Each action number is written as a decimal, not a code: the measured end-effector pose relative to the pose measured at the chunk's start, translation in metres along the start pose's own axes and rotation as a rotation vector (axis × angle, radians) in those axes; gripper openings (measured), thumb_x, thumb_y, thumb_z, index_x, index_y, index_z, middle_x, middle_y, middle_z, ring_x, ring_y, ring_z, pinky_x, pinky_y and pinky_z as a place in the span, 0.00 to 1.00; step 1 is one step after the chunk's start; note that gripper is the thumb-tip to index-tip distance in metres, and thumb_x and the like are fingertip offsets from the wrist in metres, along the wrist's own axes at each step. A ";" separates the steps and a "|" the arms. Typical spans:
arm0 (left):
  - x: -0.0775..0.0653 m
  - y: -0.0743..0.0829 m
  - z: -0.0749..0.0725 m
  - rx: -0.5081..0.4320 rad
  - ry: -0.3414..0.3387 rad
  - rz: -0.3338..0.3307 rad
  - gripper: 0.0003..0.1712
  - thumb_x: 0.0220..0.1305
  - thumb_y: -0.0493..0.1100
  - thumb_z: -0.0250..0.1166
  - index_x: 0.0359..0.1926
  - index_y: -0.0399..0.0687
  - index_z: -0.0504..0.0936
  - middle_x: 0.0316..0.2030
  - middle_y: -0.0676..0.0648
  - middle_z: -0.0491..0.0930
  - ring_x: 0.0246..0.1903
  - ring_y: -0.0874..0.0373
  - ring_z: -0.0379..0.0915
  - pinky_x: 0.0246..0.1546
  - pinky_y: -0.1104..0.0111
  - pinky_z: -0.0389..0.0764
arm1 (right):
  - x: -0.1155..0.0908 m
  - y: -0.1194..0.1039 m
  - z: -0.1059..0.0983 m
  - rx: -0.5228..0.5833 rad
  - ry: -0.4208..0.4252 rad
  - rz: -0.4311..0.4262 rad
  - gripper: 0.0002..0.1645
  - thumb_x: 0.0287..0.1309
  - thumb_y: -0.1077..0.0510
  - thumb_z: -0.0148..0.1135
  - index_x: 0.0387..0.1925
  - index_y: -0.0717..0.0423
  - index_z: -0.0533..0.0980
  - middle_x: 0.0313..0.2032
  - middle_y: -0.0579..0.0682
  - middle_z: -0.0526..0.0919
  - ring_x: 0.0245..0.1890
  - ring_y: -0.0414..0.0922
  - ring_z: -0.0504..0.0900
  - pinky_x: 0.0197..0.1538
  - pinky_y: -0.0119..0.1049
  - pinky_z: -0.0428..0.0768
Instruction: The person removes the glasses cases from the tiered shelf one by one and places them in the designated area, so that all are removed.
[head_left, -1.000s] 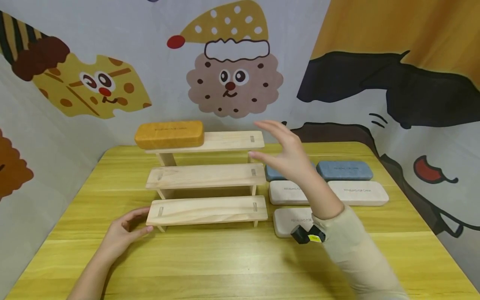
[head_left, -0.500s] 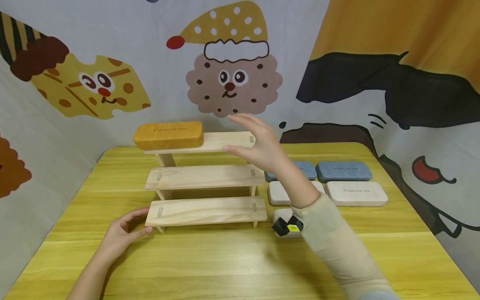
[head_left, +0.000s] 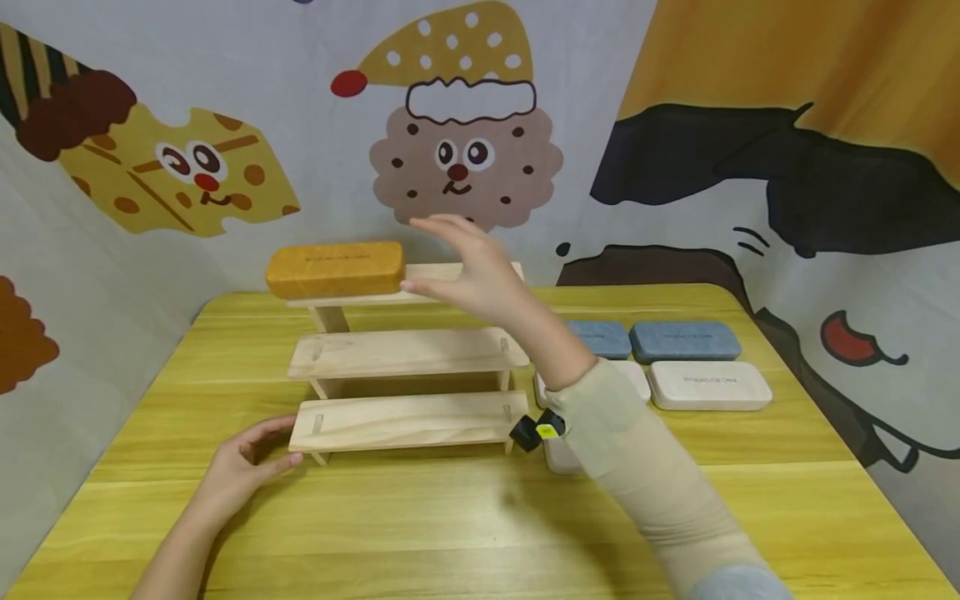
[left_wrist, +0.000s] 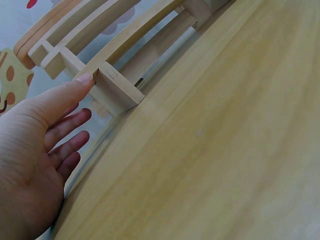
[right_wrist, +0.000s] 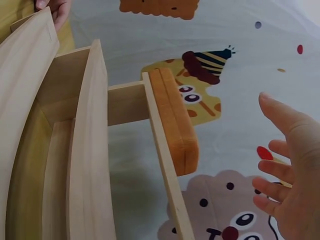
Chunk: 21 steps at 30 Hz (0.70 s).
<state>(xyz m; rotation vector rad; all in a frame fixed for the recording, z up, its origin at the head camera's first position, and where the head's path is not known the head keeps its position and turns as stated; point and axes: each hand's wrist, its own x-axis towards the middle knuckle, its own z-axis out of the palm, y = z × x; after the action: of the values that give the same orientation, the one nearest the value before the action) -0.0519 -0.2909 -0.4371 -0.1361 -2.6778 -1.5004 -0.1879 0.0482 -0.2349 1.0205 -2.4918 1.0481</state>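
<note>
A three-tier wooden display stand (head_left: 408, 421) stands on the table, with an orange glasses case (head_left: 335, 270) lying on the left of its top shelf. My left hand (head_left: 238, 468) holds the left end of the lowest shelf. In the left wrist view the thumb of this left hand (left_wrist: 37, 145) touches the shelf's corner; the index finger is mostly hidden. Over the top shelf, my right hand (head_left: 476, 271) is spread with nothing in it, its thumb near the case's right end. In the right wrist view a gap separates the right hand (right_wrist: 295, 165) from the orange case (right_wrist: 172, 120).
Right of the stand lie two blue cases (head_left: 686, 340) behind white cases (head_left: 708, 385). My right forearm hides part of another white case (head_left: 561, 457) nearer the front. A printed cloth (head_left: 322, 50) hangs close behind the table (head_left: 420, 533).
My right hand has moved left over the top shelf toward the orange case, from its right end. My left hand stays at the lowest shelf; the stand and cases have not moved.
</note>
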 end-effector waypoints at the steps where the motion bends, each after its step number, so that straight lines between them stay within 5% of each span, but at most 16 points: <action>1: 0.000 0.000 0.000 0.001 0.001 0.001 0.31 0.57 0.44 0.72 0.59 0.38 0.74 0.55 0.37 0.75 0.49 0.75 0.67 0.48 0.84 0.66 | 0.002 0.000 0.002 0.001 -0.007 0.002 0.44 0.51 0.38 0.69 0.68 0.44 0.65 0.65 0.46 0.65 0.63 0.42 0.64 0.63 0.44 0.65; 21: 0.001 0.002 -0.001 0.012 -0.010 -0.007 0.32 0.57 0.45 0.72 0.60 0.38 0.74 0.56 0.36 0.73 0.49 0.75 0.66 0.47 0.85 0.65 | 0.038 0.001 0.040 -0.041 -0.133 0.100 0.49 0.49 0.34 0.68 0.69 0.46 0.63 0.67 0.45 0.63 0.65 0.41 0.60 0.66 0.37 0.60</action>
<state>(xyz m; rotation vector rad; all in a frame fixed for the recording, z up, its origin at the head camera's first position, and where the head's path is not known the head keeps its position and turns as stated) -0.0530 -0.2908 -0.4341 -0.1344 -2.6975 -1.4892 -0.2152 0.0011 -0.2461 0.9930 -2.6851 0.9822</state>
